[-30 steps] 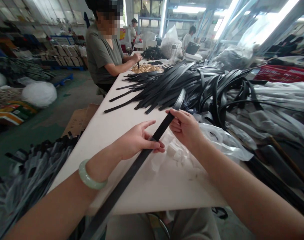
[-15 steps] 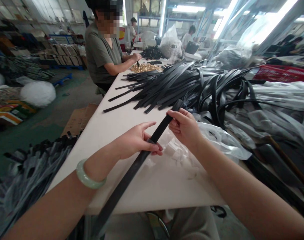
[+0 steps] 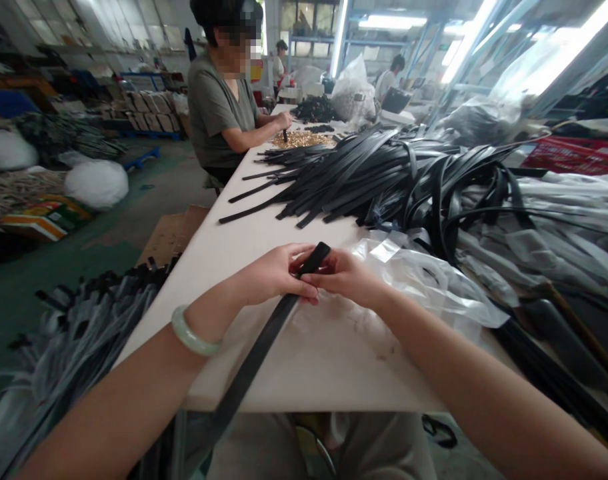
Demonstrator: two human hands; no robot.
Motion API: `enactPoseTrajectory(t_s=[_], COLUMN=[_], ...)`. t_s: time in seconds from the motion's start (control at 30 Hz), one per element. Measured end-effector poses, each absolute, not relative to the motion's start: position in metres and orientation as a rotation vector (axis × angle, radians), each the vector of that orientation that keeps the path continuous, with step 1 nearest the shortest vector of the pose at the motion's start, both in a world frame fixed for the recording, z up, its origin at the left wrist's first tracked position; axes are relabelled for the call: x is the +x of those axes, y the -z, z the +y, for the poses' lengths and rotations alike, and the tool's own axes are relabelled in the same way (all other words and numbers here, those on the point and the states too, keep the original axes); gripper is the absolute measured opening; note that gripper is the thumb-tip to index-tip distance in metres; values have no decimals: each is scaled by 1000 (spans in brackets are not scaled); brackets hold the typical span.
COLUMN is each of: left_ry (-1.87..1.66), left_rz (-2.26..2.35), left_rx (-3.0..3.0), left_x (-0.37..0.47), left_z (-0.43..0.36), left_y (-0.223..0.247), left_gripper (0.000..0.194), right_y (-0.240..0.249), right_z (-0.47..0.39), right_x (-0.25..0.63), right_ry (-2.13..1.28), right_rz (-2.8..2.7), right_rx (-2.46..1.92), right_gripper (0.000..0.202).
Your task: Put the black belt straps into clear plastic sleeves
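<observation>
A long black strap [image 3: 257, 357] runs from the table's near edge up to both my hands. My left hand [image 3: 271, 277], with a pale green bangle [image 3: 191, 333] on its wrist, grips the strap just below its top end. My right hand [image 3: 347, 277] pinches that same end from the right, and the two hands touch. The strap's lower part hangs off the white table [image 3: 304, 373] toward my lap. Clear plastic bags [image 3: 424, 277] lie just right of my hands.
A big heap of black straps [image 3: 384, 170] covers the table's middle and right. Bagged straps [image 3: 59, 347] pile up at my lower left. A co-worker in a grey shirt [image 3: 217, 110] sits at the far left side beside gold-coloured metal parts [image 3: 301, 139]. A cardboard box [image 3: 171, 233] sits on the floor.
The strap has slid down through my hands until only its end sticks out. My right hand moved left and down to meet my left hand. The camera view shifted slightly.
</observation>
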State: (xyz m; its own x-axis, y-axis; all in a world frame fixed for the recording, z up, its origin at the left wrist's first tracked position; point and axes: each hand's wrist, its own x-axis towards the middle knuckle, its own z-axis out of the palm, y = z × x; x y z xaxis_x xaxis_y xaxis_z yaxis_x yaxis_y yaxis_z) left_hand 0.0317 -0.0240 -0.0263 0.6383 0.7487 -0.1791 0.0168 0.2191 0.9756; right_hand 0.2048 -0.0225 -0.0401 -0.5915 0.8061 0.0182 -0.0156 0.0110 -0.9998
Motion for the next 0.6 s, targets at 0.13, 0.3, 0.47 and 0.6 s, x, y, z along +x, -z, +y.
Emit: enactPoseTrajectory(t_s=[0.13, 0.3, 0.47, 0.6], left_ry=[-587, -634, -707, -762], left_rz=[891, 994, 1199, 1318], left_rx=[1400, 1673, 1814, 1811], left_x=[30, 36, 42, 24], left_z=[-22, -21, -33, -74], left_y=[31, 40, 33, 22], left_gripper=[101, 101, 95, 68], right_y=[41, 47, 50, 46], right_z=[-25, -28, -26, -25], right_x=[204, 205, 210, 213], right_ry=[-1596, -1552, -1547, -1550], right_rz=[-1806, -1773, -1676, -1519], right_rx=[-877, -997, -972, -976], right_gripper=[38, 45, 37, 35])
